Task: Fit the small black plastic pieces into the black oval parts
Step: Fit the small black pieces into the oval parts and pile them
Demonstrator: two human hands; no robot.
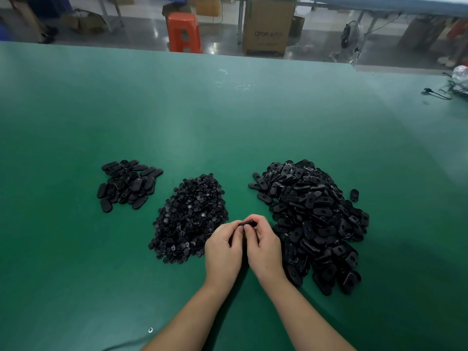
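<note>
My left hand point(224, 247) and my right hand point(264, 245) meet over the green table point(228, 122), and both pinch one black oval part point(248, 223) between their fingertips. Whether a small piece sits in it is hidden by my fingers. A heap of small black plastic pieces point(190, 216) lies just left of my hands. A large heap of black oval parts point(316, 219) lies to the right. A smaller group of oval parts point(126, 184) lies at the left.
One oval part point(354, 195) lies alone right of the large heap. A single small piece point(150, 329) lies near the front edge. Cables and a plastic bag point(455, 82) sit at the far right. Beyond the table stand an orange stool point(184, 31) and a cardboard box point(268, 24).
</note>
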